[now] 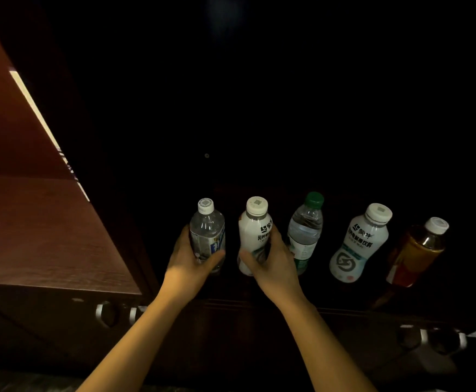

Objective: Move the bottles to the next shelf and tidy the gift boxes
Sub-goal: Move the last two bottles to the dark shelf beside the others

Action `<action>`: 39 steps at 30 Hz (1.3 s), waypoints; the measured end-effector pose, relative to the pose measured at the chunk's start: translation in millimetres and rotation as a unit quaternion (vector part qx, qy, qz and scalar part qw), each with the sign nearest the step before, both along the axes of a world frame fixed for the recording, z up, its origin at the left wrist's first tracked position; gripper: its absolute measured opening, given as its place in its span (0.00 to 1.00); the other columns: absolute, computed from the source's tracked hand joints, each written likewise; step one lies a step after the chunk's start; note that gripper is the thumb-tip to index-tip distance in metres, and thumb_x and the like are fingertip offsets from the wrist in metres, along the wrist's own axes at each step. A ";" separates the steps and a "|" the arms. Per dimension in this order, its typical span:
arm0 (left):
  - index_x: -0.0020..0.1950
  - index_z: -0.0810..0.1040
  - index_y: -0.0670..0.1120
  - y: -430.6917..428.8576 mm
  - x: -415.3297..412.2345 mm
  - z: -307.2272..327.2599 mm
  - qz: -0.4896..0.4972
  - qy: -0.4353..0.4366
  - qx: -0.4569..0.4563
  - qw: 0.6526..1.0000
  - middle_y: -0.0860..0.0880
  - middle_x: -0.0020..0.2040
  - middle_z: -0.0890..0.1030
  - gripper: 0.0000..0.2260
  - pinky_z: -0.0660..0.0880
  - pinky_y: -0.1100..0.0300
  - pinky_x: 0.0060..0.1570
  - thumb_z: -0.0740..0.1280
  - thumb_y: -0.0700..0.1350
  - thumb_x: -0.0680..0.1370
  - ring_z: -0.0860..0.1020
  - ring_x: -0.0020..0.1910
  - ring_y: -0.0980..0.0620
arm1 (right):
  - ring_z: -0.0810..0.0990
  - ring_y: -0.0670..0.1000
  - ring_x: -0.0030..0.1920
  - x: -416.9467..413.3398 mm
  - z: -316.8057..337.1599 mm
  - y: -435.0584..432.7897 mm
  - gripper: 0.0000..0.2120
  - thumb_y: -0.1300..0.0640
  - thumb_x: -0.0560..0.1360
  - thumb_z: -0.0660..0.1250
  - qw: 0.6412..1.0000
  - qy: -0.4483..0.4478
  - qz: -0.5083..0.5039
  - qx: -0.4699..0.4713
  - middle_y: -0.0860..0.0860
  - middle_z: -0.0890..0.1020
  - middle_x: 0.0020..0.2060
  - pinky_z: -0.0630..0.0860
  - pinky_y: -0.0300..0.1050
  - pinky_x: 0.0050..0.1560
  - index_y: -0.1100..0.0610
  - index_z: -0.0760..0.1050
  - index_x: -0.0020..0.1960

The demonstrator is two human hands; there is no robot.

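Five bottles stand in a row on a very dark shelf, and both hands are in among them. The left hand is wrapped around the clear bottle with a white cap at the left end of the row, thumb across its front. Right beside it, the right hand is clamped on the white milk-drink bottle, fingers curled round its right side. Untouched to the right stand a clear bottle with a green cap, then a second white drink bottle, then an amber bottle with a red label at the far end. A lit reddish-brown wooden shelf sits to the left, beyond a dark divider.
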State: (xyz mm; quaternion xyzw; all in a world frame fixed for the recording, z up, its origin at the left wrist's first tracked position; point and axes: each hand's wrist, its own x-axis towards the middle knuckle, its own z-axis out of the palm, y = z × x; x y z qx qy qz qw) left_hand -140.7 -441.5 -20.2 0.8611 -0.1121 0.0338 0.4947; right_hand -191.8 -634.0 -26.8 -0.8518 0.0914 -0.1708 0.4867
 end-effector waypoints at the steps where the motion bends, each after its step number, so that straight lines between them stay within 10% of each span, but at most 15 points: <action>1: 0.78 0.60 0.52 1.6 -4.3 1.1 0.000 -0.010 0.006 1.000 0.51 0.74 0.70 0.39 0.70 0.54 0.68 0.75 0.55 0.72 0.69 0.72 0.51 | 0.70 0.42 0.72 -2.7 1.6 -0.6 0.42 0.40 0.72 0.72 1.000 0.001 0.002 -0.011 0.41 0.71 0.73 0.72 0.47 0.69 0.43 0.56 0.79; 8: 0.79 0.58 0.49 13.8 -32.9 13.3 -0.001 -0.081 0.073 0.994 0.47 0.75 0.68 0.37 0.64 0.63 0.62 0.72 0.56 0.75 0.68 0.72 0.50 | 0.67 0.49 0.74 -29.6 5.9 -4.8 0.41 0.41 0.75 0.70 0.995 0.012 -0.001 -0.101 0.48 0.68 0.75 0.70 0.48 0.69 0.46 0.52 0.80; 21: 0.71 0.72 0.54 74.2 -85.9 56.3 -0.052 -0.199 0.161 0.965 0.58 0.66 0.76 0.22 0.69 0.65 0.59 0.64 0.60 0.79 0.73 0.65 0.58 | 0.78 0.51 0.61 -89.2 44.9 45.6 0.20 0.47 0.77 0.67 0.938 -0.096 -0.035 -0.331 0.50 0.79 0.63 0.79 0.48 0.58 0.55 0.76 0.65; 30: 0.52 0.82 0.51 203.1 -135.4 68.8 0.033 -0.218 0.138 0.966 0.61 0.45 0.80 0.07 0.78 0.64 0.42 0.68 0.52 0.79 0.79 0.43 0.62 | 0.77 0.41 0.44 -117.0 66.0 164.4 0.02 0.51 0.78 0.69 0.939 -0.151 0.029 -0.308 0.40 0.77 0.43 0.75 0.36 0.45 0.49 0.77 0.48; 39: 0.39 0.75 0.55 326.7 -156.4 69.2 0.147 -0.209 0.144 0.956 0.59 0.32 0.74 0.09 0.70 0.66 0.30 0.68 0.51 0.79 0.75 0.30 0.59 | 0.74 0.41 0.37 -105.7 76.9 286.2 0.08 0.50 0.78 0.67 0.944 -0.141 0.094 -0.281 0.39 0.72 0.35 0.66 0.32 0.39 0.44 0.71 0.41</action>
